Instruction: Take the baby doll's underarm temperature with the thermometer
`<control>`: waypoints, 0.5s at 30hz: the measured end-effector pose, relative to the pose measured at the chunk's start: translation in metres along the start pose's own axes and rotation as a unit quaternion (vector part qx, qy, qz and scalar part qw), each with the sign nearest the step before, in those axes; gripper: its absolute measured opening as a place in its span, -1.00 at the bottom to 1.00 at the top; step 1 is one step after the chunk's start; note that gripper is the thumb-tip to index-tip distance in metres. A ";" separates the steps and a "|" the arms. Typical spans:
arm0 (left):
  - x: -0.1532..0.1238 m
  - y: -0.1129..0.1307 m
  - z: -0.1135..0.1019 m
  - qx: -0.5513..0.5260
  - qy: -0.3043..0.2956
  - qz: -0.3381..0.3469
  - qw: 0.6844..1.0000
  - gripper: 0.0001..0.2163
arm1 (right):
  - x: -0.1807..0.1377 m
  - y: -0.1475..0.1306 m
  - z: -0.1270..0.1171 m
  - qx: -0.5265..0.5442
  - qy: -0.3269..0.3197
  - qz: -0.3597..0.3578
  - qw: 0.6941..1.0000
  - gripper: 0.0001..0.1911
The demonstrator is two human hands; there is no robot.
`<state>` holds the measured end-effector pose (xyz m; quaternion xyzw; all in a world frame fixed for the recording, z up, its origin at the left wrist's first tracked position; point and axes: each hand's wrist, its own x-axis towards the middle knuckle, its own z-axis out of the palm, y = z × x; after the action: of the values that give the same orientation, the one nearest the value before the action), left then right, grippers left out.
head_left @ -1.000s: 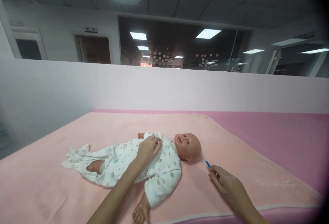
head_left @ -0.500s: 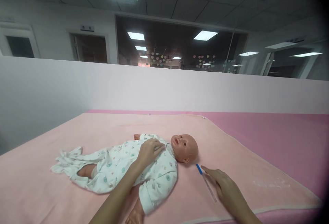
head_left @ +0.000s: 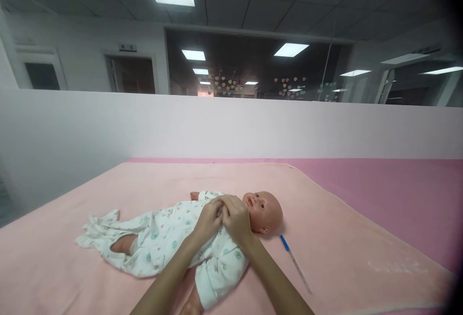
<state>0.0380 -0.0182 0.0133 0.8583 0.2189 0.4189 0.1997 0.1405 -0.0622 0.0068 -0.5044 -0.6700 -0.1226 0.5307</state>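
Observation:
A baby doll [head_left: 265, 211] lies on its back, its bald head to the right, dressed in a white patterned romper [head_left: 162, 238]. On the upper chest, by the collar, my left hand [head_left: 210, 218] has its fingers bent and closed on the romper cloth. Right against it, my right hand [head_left: 235, 216] is also closed at the collar, just below the doll's chin. The hands touch and hide the fingertips and the cloth between them. Beside the head, untouched, rests a thin clear stick with a blue end [head_left: 285, 243], which looks like a thermometer.
A peach blanket [head_left: 343, 238] lies under the doll, over a pink padded surface [head_left: 398, 194]. Behind it rises a low white wall [head_left: 231, 127]. Farther back are a window with heart stickers and a doorway [head_left: 134, 75].
My right hand has moved left from beside the blue-ended stick to the doll's collar, meeting my left hand. The left hand has stayed at the chest. The view has tilted slightly.

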 end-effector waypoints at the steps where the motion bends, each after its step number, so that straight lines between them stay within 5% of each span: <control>1: 0.000 0.000 0.000 -0.007 -0.003 -0.006 1.000 -0.88 | -0.004 0.003 0.004 0.001 0.013 0.001 1.000 -0.63; 6: -0.001 0.000 0.001 -0.020 -0.018 -0.046 0.999 -0.87 | -0.019 0.012 0.007 0.019 0.077 0.023 0.997 -0.60; 15: 0.000 -0.001 -0.001 -0.044 -0.026 -0.058 0.997 -0.85 | -0.018 0.013 0.007 0.053 0.087 0.032 0.994 -0.65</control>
<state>0.0372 -0.0175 0.0131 0.8451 0.2444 0.3931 0.2675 0.1456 -0.0608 -0.0165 -0.4839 -0.6106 -0.1129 0.6167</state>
